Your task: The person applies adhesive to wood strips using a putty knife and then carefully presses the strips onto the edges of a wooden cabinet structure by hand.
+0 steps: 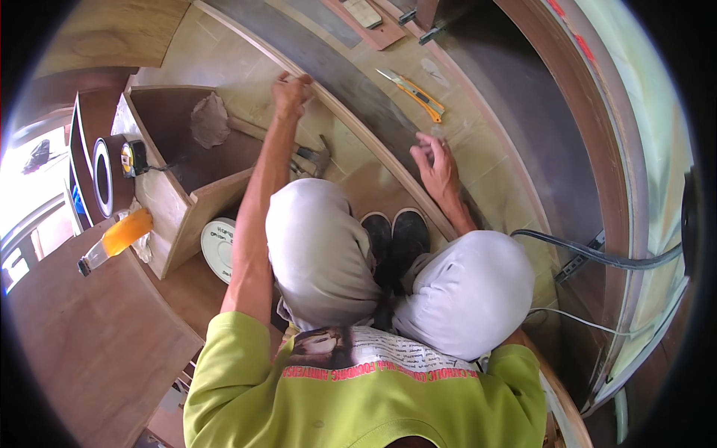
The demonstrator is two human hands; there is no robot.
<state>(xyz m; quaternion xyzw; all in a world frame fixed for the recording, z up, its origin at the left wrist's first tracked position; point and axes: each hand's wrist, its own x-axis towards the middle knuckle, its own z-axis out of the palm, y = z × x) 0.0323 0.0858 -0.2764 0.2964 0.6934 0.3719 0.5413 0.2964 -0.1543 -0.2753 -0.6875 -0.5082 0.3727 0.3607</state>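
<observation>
My left hand (290,95) is at the far part of a long wooden strip (358,132) that runs slantwise across the floor area. Its fingers are bent and closed at the strip's edge, with the fingertips partly hidden. On the other side of the strip, my right hand (438,170) hovers over a dusty panel, fingers loosely curled and apart, holding nothing I can see. Just beyond it lies a yellow utility knife (418,98) with its blade out. A hammer (314,155) rests on the floor below my left forearm.
At left stands an open wooden box (160,201) with a tape measure (134,158) on its edge. A bottle of orange liquid (119,237), a roll of tape (103,179) and a white round lid (218,250) are close by. A dark cable (597,257) loops at right.
</observation>
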